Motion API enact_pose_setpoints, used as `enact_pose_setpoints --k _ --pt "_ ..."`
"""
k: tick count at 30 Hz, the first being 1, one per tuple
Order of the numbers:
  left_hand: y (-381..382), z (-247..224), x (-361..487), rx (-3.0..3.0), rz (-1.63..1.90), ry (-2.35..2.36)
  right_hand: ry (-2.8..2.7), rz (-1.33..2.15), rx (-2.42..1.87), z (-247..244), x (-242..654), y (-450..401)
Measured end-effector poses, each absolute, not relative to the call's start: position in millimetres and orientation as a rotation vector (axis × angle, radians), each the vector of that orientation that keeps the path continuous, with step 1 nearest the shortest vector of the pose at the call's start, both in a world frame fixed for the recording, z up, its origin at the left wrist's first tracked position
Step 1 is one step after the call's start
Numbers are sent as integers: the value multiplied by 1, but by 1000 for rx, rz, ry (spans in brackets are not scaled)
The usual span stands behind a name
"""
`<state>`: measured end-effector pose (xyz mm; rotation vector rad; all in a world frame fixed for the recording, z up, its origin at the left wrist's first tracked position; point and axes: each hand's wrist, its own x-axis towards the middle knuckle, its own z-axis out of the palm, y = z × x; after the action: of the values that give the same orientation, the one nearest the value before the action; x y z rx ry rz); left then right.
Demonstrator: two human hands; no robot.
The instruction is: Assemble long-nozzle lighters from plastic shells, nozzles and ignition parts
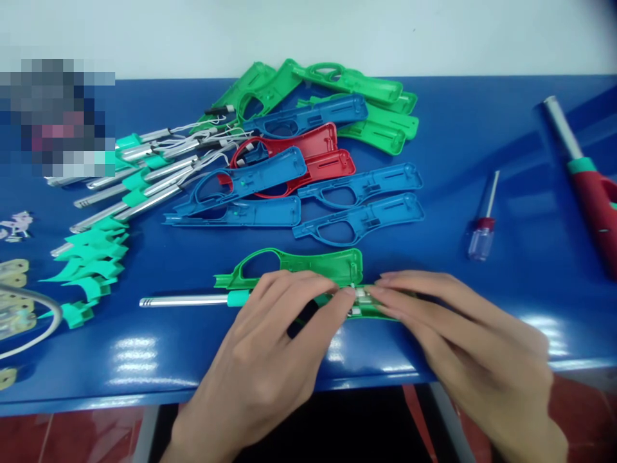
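Observation:
A green half shell with a metal tube [186, 301] and teal collar [238, 298] lies near the table's front edge. My left hand [277, 341] is closed round it, its thumb and fingertips at small white parts [364, 296] inside. From the right my right hand [463, 334] pinches the shell's right end, fingertips at the same parts. What exactly each fingertip grips is partly hidden. Just behind my hands lies a second green half shell [321, 263], open side up, with a trigger loop at its left.
Blue [385, 183], red [332, 166] and green [371, 87] shells are piled behind. Wired metal tubes [159, 173] and teal pieces [99, 251] lie left. A screwdriver [482, 239] and a red lighter [590, 193] lie right. A grey cable [56, 315] curves in at far left.

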<state>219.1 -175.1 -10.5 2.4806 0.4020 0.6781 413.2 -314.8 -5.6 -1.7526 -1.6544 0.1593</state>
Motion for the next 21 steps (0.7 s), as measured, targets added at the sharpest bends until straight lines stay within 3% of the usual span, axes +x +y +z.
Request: enact_pose_setpoints --k 21 --pt "-174 -9 216 2469 621 400 -1652 167 -1767 -9 410 -318"
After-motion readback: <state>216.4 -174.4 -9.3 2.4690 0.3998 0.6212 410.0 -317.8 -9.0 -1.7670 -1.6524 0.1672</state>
